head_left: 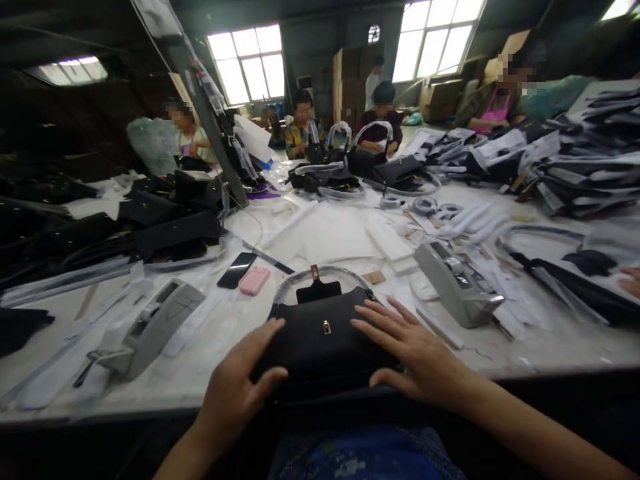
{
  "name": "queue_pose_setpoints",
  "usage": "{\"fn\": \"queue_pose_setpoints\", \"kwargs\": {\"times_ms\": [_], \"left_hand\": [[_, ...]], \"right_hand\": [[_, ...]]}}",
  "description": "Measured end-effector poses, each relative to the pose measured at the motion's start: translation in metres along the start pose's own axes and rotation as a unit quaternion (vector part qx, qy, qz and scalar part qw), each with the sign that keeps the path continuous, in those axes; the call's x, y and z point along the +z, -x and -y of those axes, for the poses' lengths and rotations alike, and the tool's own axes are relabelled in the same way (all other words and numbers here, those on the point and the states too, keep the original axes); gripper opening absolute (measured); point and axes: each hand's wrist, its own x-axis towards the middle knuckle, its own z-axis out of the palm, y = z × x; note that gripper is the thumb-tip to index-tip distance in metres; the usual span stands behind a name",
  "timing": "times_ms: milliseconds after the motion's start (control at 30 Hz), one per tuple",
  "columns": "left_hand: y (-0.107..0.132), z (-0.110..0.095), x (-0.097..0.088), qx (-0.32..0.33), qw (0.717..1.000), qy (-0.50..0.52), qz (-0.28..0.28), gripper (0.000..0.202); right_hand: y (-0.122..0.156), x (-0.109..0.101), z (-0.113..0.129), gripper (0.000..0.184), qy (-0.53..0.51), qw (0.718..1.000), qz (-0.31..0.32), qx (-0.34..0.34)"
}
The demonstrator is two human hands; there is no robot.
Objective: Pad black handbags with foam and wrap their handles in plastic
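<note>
A black handbag with a small gold clasp lies at the table's front edge, right before me. Its handle is wrapped in clear plastic, and a black tab with a brown end stands up behind the body. My left hand rests against the bag's left side, thumb and fingers apart; some of its fingers are hidden. Across the bag's right part my right hand lies flat with spread fingers.
Grey tape dispensers flank the bag. Behind it are a phone and a pink case. Black bags are heaped left and right. Several people sit across the table; another person's hand shows at the right edge.
</note>
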Motion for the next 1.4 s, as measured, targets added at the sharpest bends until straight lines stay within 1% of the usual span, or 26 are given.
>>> {"fn": "queue_pose_setpoints", "kwargs": {"times_ms": [33, 67, 100, 167, 233, 300, 367, 433, 500, 567, 633, 733, 800, 867, 933, 1000, 1033, 1067, 1133, 1200, 1233, 1300, 1400], "left_hand": [[0.001, -0.007, 0.001, 0.082, 0.994, -0.049, 0.046, 0.068], [0.0, -0.013, 0.004, 0.145, 0.982, -0.096, 0.08, 0.076], [-0.001, -0.016, 0.009, 0.186, 0.968, -0.139, 0.1, 0.081], [-0.005, -0.015, 0.023, 0.222, 0.947, -0.201, 0.113, 0.076], [-0.004, -0.006, 0.038, 0.247, 0.934, -0.232, 0.113, 0.068], [0.004, 0.005, 0.052, 0.273, 0.925, -0.244, 0.1, 0.067], [0.017, 0.011, 0.062, 0.275, 0.925, -0.247, 0.094, 0.071], [0.03, 0.009, 0.068, 0.249, 0.932, -0.243, 0.103, 0.071], [0.036, 0.0, 0.072, 0.221, 0.938, -0.237, 0.12, 0.069], [0.036, -0.01, 0.076, 0.201, 0.944, -0.23, 0.124, 0.07], [0.032, -0.016, 0.081, 0.189, 0.949, -0.222, 0.119, 0.07], [0.028, -0.018, 0.089, 0.182, 0.954, -0.218, 0.099, 0.066], [0.029, -0.016, 0.093, 0.183, 0.953, -0.229, 0.078, 0.066], [0.032, -0.013, 0.096, 0.192, 0.949, -0.243, 0.058, 0.069], [0.033, -0.01, 0.098, 0.203, 0.944, -0.255, 0.039, 0.072], [0.033, -0.006, 0.1, 0.217, 0.94, -0.262, 0.021, 0.072], [0.033, -0.004, 0.102, 0.222, 0.939, -0.263, 0.011, 0.071], [0.033, -0.002, 0.103, 0.225, 0.939, -0.261, 0.0, 0.069], [0.033, 0.003, 0.109, 0.228, 0.94, -0.252, -0.023, 0.064], [0.033, 0.008, 0.117, 0.231, 0.942, -0.237, -0.058, 0.06], [0.033, 0.011, 0.122, 0.23, 0.942, -0.231, -0.077, 0.059], [0.034, 0.015, 0.132, 0.22, 0.943, -0.224, -0.112, 0.058], [0.034, 0.018, 0.146, 0.205, 0.937, -0.24, -0.148, 0.054]], "right_hand": [[-0.002, 0.003, 0.002, 0.085, -0.006, 0.999, 0.021, -0.023], [-0.004, 0.008, 0.002, 0.088, -0.011, 0.999, 0.037, -0.038], [-0.006, 0.013, -0.001, 0.089, -0.013, 0.998, 0.048, -0.045], [-0.008, 0.026, -0.01, 0.083, -0.005, 0.997, 0.062, -0.049], [-0.005, 0.043, -0.021, 0.073, 0.004, 0.996, 0.072, -0.054], [0.002, 0.061, -0.032, 0.068, 0.002, 0.996, 0.074, -0.058], [0.01, 0.075, -0.038, 0.068, -0.008, 0.996, 0.075, -0.055], [0.017, 0.079, -0.039, 0.073, -0.018, 0.995, 0.086, -0.049], [0.018, 0.075, -0.036, 0.081, -0.03, 0.993, 0.107, -0.048], [0.015, 0.064, -0.03, 0.082, -0.045, 0.99, 0.122, -0.046], [0.005, 0.054, -0.023, 0.07, -0.058, 0.989, 0.133, -0.034], [-0.016, 0.048, -0.012, 0.038, -0.066, 0.99, 0.124, -0.006], [-0.033, 0.051, -0.007, 0.033, -0.062, 0.993, 0.1, 0.001], [-0.054, 0.053, -0.011, 0.031, -0.049, 0.996, 0.07, -0.01], [-0.08, 0.051, -0.028, 0.029, -0.019, 0.999, 0.031, 0.0], [-0.111, 0.042, -0.056, 0.027, 0.029, 0.998, -0.005, 0.055], [-0.128, 0.036, -0.073, 0.027, 0.057, 0.994, -0.018, 0.096], [-0.144, 0.031, -0.092, 0.032, 0.077, 0.989, -0.026, 0.126], [-0.174, 0.022, -0.129, 0.053, 0.107, 0.979, -0.037, 0.167], [-0.196, 0.021, -0.16, 0.069, 0.128, 0.971, -0.046, 0.197], [-0.205, 0.022, -0.172, 0.072, 0.139, 0.966, -0.05, 0.21], [-0.217, 0.028, -0.189, 0.073, 0.16, 0.958, -0.063, 0.229], [-0.233, 0.036, -0.199, 0.067, 0.195, 0.952, -0.084, 0.222]]}}
